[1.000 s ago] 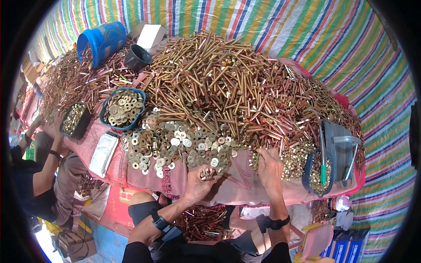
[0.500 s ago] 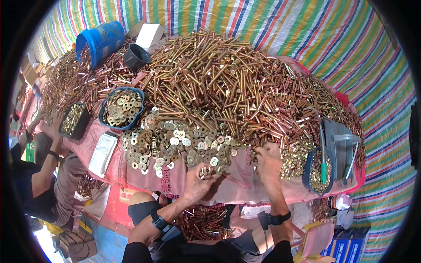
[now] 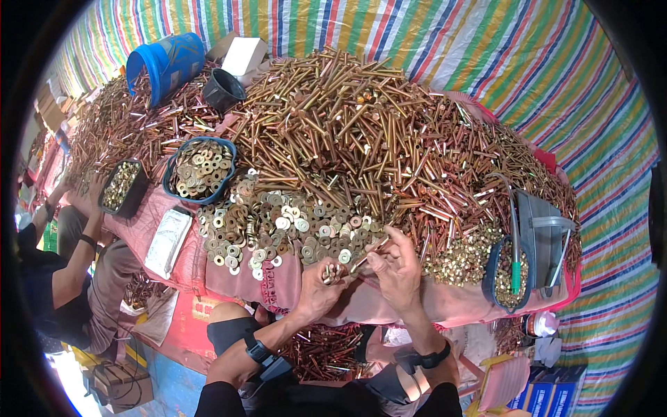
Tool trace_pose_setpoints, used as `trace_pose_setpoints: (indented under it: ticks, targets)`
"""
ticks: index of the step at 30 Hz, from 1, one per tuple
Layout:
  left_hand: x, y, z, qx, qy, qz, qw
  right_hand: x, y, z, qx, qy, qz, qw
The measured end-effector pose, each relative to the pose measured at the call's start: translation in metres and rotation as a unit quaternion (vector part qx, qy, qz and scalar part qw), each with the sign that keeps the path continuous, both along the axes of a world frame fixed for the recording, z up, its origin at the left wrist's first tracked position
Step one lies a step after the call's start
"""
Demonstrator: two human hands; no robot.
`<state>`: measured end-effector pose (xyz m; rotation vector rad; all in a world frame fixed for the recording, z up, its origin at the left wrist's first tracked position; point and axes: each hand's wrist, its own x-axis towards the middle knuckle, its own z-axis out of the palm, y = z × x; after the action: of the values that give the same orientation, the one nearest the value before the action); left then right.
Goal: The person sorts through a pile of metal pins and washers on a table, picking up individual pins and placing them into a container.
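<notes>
A slender metal piece [image 3: 359, 265] slants between the hands above the pink cloth [image 3: 445, 302], pinched by thumb and fingers of the right hand [image 3: 399, 274]; the left hand [image 3: 317, 293] curls closed around a metal bundle [image 3: 333, 273], near loose washers [image 3: 301, 225].

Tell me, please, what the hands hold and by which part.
Left hand: clustered metal pieces, gripped part hidden. Right hand: a metal rod, pinched along its length, exact spot unclear.
</notes>
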<state>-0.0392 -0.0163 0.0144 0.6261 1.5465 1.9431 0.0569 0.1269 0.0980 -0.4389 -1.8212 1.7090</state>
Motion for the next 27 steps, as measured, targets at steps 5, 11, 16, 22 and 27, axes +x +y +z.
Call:
trace_pose_setpoints:
  ticks: [5, 11, 16, 22, 27]
  targets:
    - [-0.001, -0.004, 0.004, -0.037, 0.005, -0.02, 0.999, 0.003, -0.003, 0.005, 0.371, -0.025, -0.043, 0.927]
    - [-0.002, -0.005, 0.004, 0.0, 0.14, 0.018, 0.99, -0.003, -0.003, -0.01, 0.416, -0.02, 0.021, 0.909]
    - [0.001, -0.007, -0.007, 0.014, 0.02, 0.011, 1.0, 0.003, -0.008, -0.013, 0.381, -0.052, 0.044, 0.922]
    - [0.002, -0.005, -0.008, 0.024, 0.075, 0.014, 0.997, 0.035, 0.045, 0.001, 0.441, -0.218, -0.11, 0.864]
    - [0.005, -0.007, 0.001, 0.01, 0.072, 0.021, 0.997, 0.037, 0.07, -0.031, 0.409, -0.418, -0.148, 0.797]
